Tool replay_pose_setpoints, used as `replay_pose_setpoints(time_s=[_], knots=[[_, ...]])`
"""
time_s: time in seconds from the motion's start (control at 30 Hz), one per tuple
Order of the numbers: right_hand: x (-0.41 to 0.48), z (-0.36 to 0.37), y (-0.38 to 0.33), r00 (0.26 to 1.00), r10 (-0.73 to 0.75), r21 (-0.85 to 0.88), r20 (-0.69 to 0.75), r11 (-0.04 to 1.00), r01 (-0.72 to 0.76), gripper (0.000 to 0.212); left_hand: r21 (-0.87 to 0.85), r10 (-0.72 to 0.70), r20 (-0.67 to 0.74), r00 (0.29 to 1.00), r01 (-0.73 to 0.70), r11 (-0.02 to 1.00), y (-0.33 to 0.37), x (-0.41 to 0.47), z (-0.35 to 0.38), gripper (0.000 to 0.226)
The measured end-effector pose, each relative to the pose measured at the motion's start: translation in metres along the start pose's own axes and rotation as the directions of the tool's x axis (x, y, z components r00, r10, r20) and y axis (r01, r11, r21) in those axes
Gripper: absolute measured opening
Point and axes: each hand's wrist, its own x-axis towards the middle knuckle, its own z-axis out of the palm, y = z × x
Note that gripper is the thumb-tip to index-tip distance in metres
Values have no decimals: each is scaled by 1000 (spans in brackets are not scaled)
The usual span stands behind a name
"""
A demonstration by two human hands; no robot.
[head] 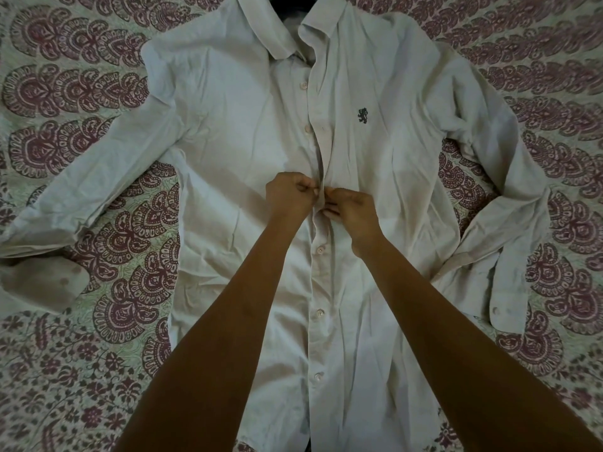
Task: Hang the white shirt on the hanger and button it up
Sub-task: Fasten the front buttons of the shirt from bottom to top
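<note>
The white shirt (228, 125) lies flat, front up, collar at the top, both sleeves spread out. A dark piece of the hanger (290, 1) shows inside the collar. My left hand (288, 194) pinches the left edge of the placket at mid-chest. My right hand (350, 210) pinches the right edge of the placket right beside it. Three buttons below my hands look fastened. Above my hands the placket lies open with two loose buttons showing. A small dark lion emblem (362, 115) sits on the right chest.
A bedspread (81, 370) with maroon paisley and flower print lies under the shirt and fills the view. The left sleeve cuff (42, 282) and the right sleeve cuff (509, 308) lie folded on it.
</note>
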Motion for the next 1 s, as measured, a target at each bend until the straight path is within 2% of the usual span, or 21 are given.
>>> replay_pose_setpoints(time_s=[0.07, 0.17, 0.27, 0.4, 0.53, 0.63, 0.77, 0.93, 1.0], knots=[[2, -4, -1, 1000, 11, 52, 11, 999, -11, 26, -30, -13, 14, 1000, 14, 999, 0, 0, 0, 15], [8, -5, -1, 1000, -15, 9, 22, 1000, 15, 22, -82, -52, 23, 998, 54, 995, -2, 1, -2, 31], [10, -2, 2, 994, -106, -18, 8, 994, 106, 21, -105, -92, 33, 995, 95, 990, -1, 2, -3, 22], [10, 3, 9, 940, -338, -348, -55, 889, 299, 8, -212, -202, 70, 977, 212, 954, 2, 0, -4, 15], [-1, 13, 12, 893, -439, -502, -97, 797, 337, 14, -201, -146, 80, 986, 160, 966, -1, -2, -3, 11], [-2, 13, 14, 884, -451, -492, -122, 801, 341, 12, -223, -148, 57, 987, 157, 962, -6, 1, -1, 5], [-1, 9, 15, 909, -405, -371, -99, 863, 344, 7, -295, -147, 104, 984, 172, 940, -11, 2, 0, 2], [5, 4, 17, 926, -373, -231, -58, 907, 351, 12, -374, -133, 145, 980, 179, 910, -12, 2, 0, 4], [8, 2, 19, 934, -356, -214, -42, 916, 340, 14, -342, -128, 143, 981, 170, 924, -11, 3, 0, 3]])
